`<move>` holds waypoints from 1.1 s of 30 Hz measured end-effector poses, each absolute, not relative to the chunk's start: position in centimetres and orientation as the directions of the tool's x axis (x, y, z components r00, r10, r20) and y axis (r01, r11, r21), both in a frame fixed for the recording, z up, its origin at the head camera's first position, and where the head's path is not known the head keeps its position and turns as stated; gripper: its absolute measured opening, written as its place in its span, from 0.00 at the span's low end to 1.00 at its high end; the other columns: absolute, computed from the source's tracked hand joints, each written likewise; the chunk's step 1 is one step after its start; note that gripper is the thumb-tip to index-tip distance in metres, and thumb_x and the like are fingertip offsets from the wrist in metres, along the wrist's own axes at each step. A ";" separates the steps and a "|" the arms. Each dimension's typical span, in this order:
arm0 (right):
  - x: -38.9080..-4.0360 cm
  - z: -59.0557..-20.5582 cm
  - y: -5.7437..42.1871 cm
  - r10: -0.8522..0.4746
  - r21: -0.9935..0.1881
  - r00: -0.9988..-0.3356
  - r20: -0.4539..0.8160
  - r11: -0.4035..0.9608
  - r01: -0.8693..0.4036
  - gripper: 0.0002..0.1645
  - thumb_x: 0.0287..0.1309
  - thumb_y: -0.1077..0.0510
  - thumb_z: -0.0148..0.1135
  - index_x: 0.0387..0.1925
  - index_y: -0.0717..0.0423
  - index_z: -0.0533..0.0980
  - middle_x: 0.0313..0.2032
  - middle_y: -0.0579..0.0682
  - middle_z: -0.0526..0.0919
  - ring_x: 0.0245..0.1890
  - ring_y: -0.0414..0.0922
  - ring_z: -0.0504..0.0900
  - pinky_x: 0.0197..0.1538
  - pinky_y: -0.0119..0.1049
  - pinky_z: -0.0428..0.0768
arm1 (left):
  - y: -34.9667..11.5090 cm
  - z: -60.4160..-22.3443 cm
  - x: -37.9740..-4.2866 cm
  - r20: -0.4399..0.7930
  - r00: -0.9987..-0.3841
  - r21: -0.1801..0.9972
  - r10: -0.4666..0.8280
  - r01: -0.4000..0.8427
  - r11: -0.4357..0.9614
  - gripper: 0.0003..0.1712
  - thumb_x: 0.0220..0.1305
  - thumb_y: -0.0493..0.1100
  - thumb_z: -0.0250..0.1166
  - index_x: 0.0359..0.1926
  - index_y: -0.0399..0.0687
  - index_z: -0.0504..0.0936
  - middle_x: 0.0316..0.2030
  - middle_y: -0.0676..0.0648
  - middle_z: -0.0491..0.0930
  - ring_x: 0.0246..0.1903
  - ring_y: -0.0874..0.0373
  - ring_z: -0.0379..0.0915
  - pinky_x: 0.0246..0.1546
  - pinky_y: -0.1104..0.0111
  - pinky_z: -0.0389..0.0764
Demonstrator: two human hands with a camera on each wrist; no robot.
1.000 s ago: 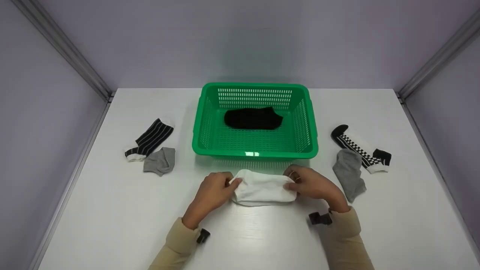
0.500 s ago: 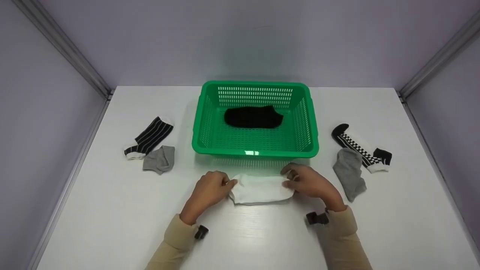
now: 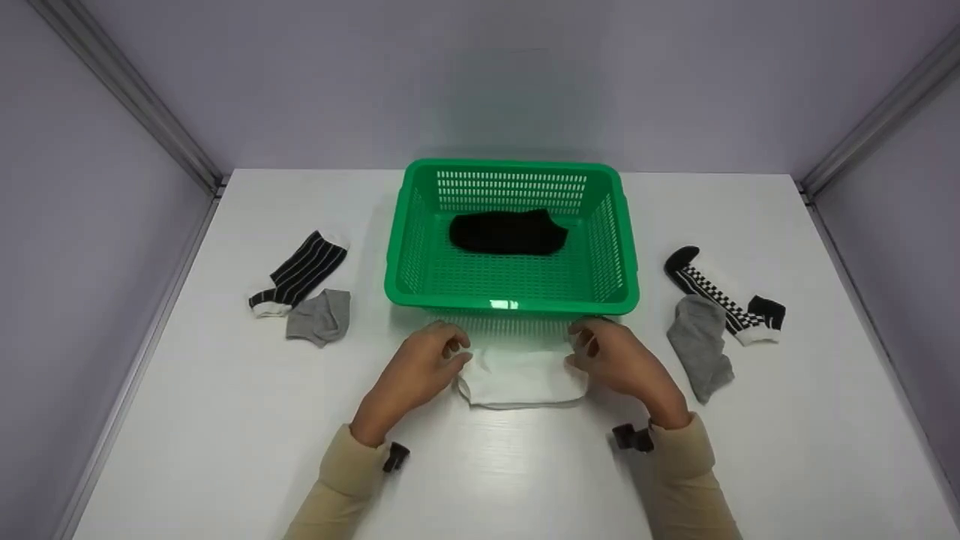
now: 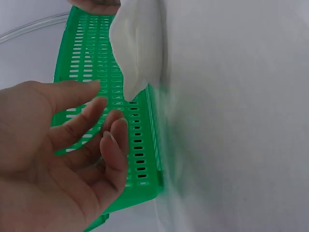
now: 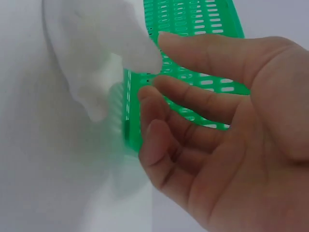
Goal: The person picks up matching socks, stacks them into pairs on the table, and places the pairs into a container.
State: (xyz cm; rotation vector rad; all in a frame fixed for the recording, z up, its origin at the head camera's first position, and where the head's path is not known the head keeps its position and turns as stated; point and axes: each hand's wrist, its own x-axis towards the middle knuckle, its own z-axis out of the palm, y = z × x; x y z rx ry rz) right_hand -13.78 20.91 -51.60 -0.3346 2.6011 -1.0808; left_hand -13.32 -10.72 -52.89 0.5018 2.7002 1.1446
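A pair of white socks [image 3: 521, 379] lies flat, one over the other, on the table in front of the green basket [image 3: 510, 300]. At the socks' left end, my left hand [image 3: 421, 367] holds nothing, its fingers loosely curved; the left wrist view shows a gap between the hand [image 4: 72, 150] and the white fabric [image 4: 140, 43]. My right hand [image 3: 622, 367] is at the other end. In the right wrist view, its parted thumb and forefinger [image 5: 193, 94] stand close around the tip of the white sock [image 5: 140, 53] without pinching it.
Inside the basket rests a black sock [image 3: 508, 232]. To the left lie a black striped sock [image 3: 309, 266] and a grey sock [image 3: 321, 319]. A checkered black-and-white sock [image 3: 712, 292] and another grey sock [image 3: 699, 349] lie on the right. Walls enclose the table [image 3: 487, 480].
The white socks have been lowered flat onto the table. My left hand has let go and drawn back slightly left; the right hand's fingers have loosened at the other end.
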 end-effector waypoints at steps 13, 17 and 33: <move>-13.2 -52.0 19.9 -0.444 -0.675 -0.873 -0.201 0.709 -0.205 0.12 0.53 0.69 0.72 0.41 0.58 0.86 0.37 0.51 0.88 0.40 0.44 0.82 0.47 0.42 0.82 | -9.6 -53.2 -12.4 -0.132 -0.801 0.636 0.584 0.384 0.669 0.18 0.63 0.41 0.77 0.53 0.44 0.86 0.45 0.48 0.82 0.47 0.56 0.77 0.54 0.60 0.82; -13.4 -52.0 20.1 -0.443 -0.670 -0.872 -0.211 0.715 -0.201 0.13 0.51 0.69 0.73 0.41 0.59 0.85 0.36 0.52 0.87 0.40 0.45 0.81 0.47 0.42 0.81 | -9.8 -53.1 -12.5 -0.174 -0.783 0.647 0.598 0.367 0.669 0.27 0.57 0.43 0.81 0.57 0.44 0.84 0.49 0.48 0.78 0.50 0.57 0.73 0.59 0.58 0.79; -13.6 -51.4 22.0 -0.505 -0.722 -0.833 -0.224 0.661 -0.206 0.16 0.58 0.63 0.73 0.49 0.60 0.83 0.45 0.56 0.87 0.48 0.52 0.84 0.54 0.50 0.83 | -10.0 -53.4 -13.0 -0.158 -0.777 0.688 0.610 0.356 0.632 0.18 0.68 0.31 0.60 0.56 0.38 0.85 0.49 0.44 0.81 0.49 0.54 0.76 0.57 0.56 0.81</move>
